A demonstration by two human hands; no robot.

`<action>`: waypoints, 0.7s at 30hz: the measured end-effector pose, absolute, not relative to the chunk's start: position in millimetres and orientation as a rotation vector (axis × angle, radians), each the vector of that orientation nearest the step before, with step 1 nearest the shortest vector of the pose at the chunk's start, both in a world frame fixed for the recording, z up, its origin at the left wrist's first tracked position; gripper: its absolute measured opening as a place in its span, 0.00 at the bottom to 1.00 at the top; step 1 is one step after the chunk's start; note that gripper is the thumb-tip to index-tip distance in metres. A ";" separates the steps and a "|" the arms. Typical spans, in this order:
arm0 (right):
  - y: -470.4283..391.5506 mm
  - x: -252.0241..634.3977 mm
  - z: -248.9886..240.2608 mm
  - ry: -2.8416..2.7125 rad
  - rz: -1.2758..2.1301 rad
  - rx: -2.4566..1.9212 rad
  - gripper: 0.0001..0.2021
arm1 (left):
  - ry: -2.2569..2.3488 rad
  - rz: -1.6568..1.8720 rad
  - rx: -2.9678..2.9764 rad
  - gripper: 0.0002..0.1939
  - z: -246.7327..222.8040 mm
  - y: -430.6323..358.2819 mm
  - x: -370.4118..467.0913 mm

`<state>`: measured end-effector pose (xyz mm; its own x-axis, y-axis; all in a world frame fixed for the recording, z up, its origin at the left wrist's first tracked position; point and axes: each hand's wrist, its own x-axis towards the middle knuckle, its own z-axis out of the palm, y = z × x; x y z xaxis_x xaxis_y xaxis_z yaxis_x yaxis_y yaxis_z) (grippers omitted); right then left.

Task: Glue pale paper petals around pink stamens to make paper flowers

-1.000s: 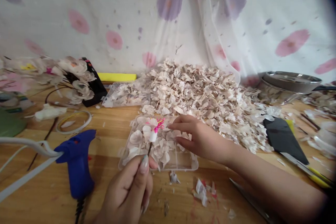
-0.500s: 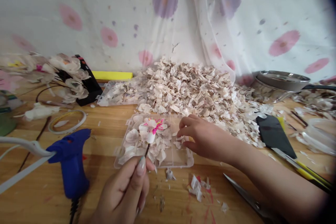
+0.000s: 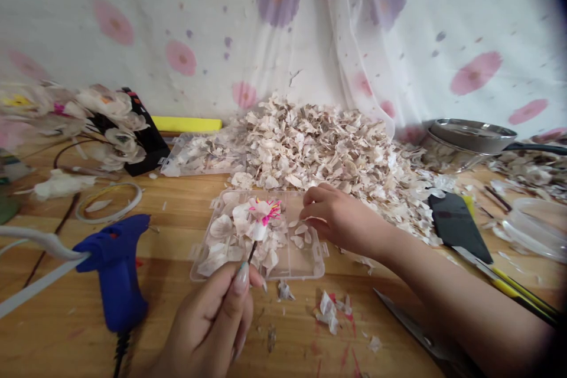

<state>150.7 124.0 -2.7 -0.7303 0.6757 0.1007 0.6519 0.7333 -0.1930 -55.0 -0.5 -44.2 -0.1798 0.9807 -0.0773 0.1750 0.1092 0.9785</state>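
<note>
Flower stem (image 3: 251,253) between left fingers (image 3: 241,277), above petal tray (image 3: 310,271)

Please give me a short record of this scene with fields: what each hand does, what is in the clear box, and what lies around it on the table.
left hand: pinches the thin stem of a small flower with pink and yellow centre, held over the box
right hand: fingertips in the clear plastic box, at the loose petals
box content: pale petals, mostly in the left part
left of box: blue glue gun
behind box: big petal pile
right side: metal bowl
front: scissors, paper scraps
</note>
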 end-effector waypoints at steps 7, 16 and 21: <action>122.4 151.9 -2.2 -2.786 0.238 -1.117 0.08 | 1.509 1.157 1.161 0.25 -47.5 1.1 -56.7; 111.4 148.8 2.8 -2.807 0.427 -1.010 0.08 | 1.454 1.135 1.242 0.24 -50.1 2.8 -61.1; 108.6 147.2 1.3 -2.816 0.348 -1.057 0.07 | 1.488 1.163 1.238 0.22 -48.9 0.9 -58.8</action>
